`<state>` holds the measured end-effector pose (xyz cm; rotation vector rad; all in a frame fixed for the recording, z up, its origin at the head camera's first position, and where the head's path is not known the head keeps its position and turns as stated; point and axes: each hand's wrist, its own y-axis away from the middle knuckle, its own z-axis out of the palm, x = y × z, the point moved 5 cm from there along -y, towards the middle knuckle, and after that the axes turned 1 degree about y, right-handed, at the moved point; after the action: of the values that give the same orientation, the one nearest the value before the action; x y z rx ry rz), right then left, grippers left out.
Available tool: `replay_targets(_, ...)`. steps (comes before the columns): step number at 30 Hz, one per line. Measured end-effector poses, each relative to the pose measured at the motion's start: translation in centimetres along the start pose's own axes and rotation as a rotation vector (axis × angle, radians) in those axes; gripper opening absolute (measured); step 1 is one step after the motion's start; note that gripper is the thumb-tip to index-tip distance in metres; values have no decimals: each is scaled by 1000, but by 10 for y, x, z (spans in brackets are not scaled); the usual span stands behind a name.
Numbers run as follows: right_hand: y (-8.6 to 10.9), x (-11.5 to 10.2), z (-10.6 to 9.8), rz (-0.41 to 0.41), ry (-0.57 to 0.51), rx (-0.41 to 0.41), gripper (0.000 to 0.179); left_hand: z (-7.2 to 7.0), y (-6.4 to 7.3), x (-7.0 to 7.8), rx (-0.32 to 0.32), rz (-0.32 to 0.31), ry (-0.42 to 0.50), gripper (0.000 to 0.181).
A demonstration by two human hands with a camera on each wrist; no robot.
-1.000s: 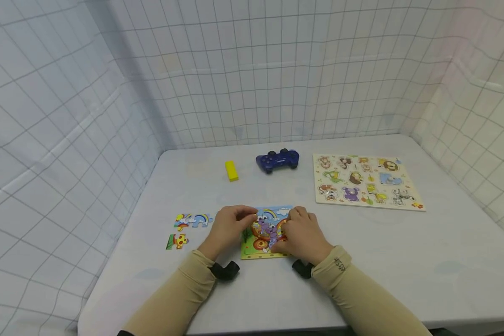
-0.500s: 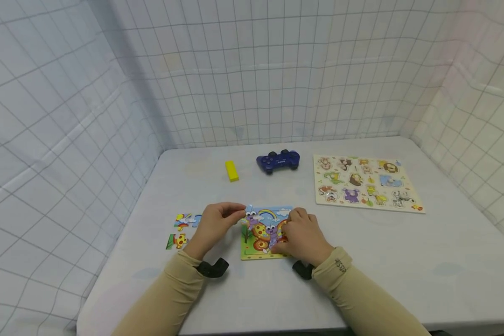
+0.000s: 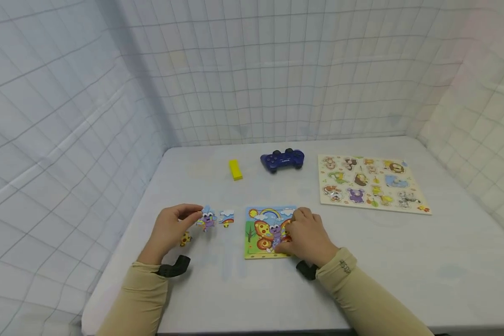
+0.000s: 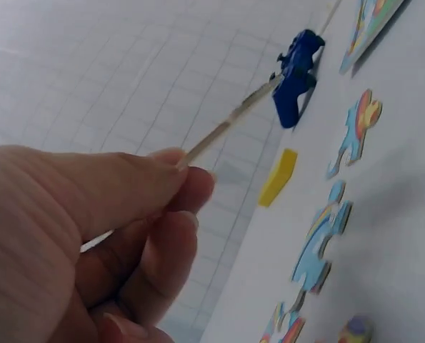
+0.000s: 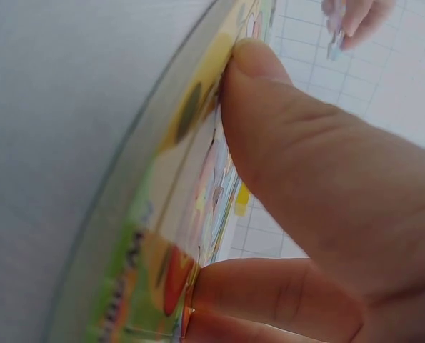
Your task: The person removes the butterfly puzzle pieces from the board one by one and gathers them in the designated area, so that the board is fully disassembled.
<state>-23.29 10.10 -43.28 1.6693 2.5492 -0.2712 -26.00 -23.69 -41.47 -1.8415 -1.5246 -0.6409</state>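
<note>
My left hand (image 3: 170,229) pinches a jigsaw piece (image 3: 207,219) with a purple butterfly face, held above the table at the left. The left wrist view shows this piece (image 4: 230,123) edge-on between thumb and fingers. A butterfly puzzle board (image 3: 252,256) lies flat at the centre. My right hand (image 3: 310,235) rests on its right side, thumb and fingertips pressing the picture; the palm hides that part. Beside the left hand lie a cloud-and-rainbow piece (image 3: 227,218) and a yellow-spotted piece (image 3: 185,239), partly covered by the hand.
Behind the puzzle board are a yellow block (image 3: 235,169) and a blue game controller (image 3: 283,160). At the back right lies a larger wooden animal puzzle (image 3: 374,184). White grid-patterned cloth walls (image 3: 252,70) stand behind the table and at its sides.
My left hand has moved left, carrying the butterfly-face piece from over the board to above the loose pieces. My right hand stays on the board.
</note>
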Motion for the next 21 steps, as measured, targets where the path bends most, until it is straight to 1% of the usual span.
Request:
replay_targets(2, 0, 2, -1, 1, 2, -5, 52, -9, 3, -7, -9, -10, -21, 33)
replay_targets(4, 0, 3, -2, -4, 3, -10, 52, -13, 6, -10, -42, -28, -20, 32)
replay_targets(7, 0, 3, -3, -14, 3, -11, 52, -9, 8, -13, -117, -58, -37, 27)
replay_targets(10, 1, 2, -3, -16, -3, -12, 51, -2, 9, -13, -191, -65, -75, 22)
replay_targets(13, 1, 2, -3, -18, -7, -9, 50, 3, 9, -13, -237, -72, -115, 20)
replay_targets(15, 1, 1, -3, -18, -9, -8, 49, 4, 9, -14, -240, -61, -163, 18)
replay_targets(18, 0, 1, -3, -18, -8, -3, 48, 4, 8, -15, -222, -41, -240, 16)
replay_targets(21, 0, -1, -3, -19, -5, 0, 47, 4, 8, -16, -210, -33, -280, 14)
